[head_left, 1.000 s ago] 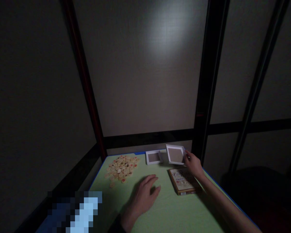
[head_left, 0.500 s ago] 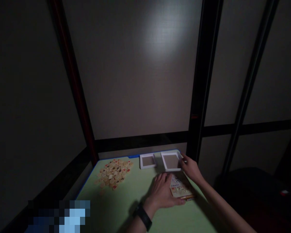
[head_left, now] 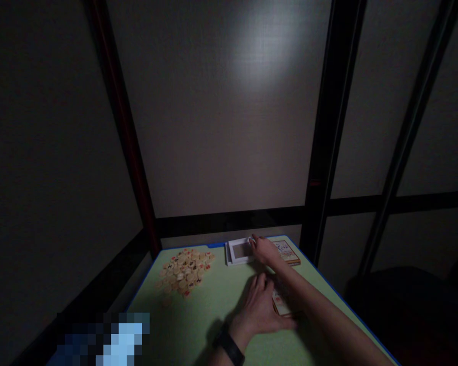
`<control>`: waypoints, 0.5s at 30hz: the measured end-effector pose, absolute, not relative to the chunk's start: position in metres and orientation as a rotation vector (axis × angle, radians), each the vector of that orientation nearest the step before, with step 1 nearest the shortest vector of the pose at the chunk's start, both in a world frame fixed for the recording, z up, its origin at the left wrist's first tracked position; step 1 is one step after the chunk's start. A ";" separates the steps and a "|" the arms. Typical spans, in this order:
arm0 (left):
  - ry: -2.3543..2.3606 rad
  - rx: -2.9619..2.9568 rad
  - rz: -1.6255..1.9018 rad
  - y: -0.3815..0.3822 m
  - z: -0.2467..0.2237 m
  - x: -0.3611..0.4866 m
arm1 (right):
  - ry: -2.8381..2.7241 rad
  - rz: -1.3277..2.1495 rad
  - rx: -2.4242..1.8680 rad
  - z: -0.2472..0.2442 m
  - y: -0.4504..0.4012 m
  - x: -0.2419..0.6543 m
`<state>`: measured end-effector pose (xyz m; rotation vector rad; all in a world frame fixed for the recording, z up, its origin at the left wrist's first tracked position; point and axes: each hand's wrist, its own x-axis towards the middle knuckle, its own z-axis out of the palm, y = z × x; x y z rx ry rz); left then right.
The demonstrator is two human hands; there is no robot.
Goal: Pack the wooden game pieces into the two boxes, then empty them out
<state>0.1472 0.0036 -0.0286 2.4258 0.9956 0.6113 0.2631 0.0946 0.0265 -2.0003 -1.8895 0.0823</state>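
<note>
My left hand (head_left: 257, 305) wraps the left side of a flat printed box (head_left: 284, 300), its fingers along the far left and its thumb at the near edge. My right forearm crosses above and partly covers this box. Farther back, my right hand (head_left: 266, 249) grips the right rim of a white-rimmed tray (head_left: 238, 253) with a grey-brown bottom. Another white rim shows at its left edge, so the tray lies over or against a second one. Behind my right hand a second printed box (head_left: 288, 253) lies flat near the far right corner.
A heap of round wooden Chinese chess pieces (head_left: 185, 272), marked red and black, covers the table's left part. The green table (head_left: 198, 325) has a blue edge and stands against panelled walls (head_left: 221, 127). A dark shape (head_left: 397, 290) lies beyond its right side.
My right hand has carried the right-hand tray leftward to the other tray. The second printed box now shows at the back right. My left hand stays at the near box.
</note>
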 end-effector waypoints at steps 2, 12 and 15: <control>1.025 2.399 0.611 0.006 -0.025 0.144 | -1.886 0.073 -1.981 0.029 0.079 0.276; 1.097 2.331 0.679 0.006 -0.011 0.144 | -1.415 0.607 -1.551 -0.043 -0.009 0.353; 1.073 2.363 0.665 0.010 -0.014 0.141 | -1.237 0.606 -1.466 -0.052 -0.007 0.369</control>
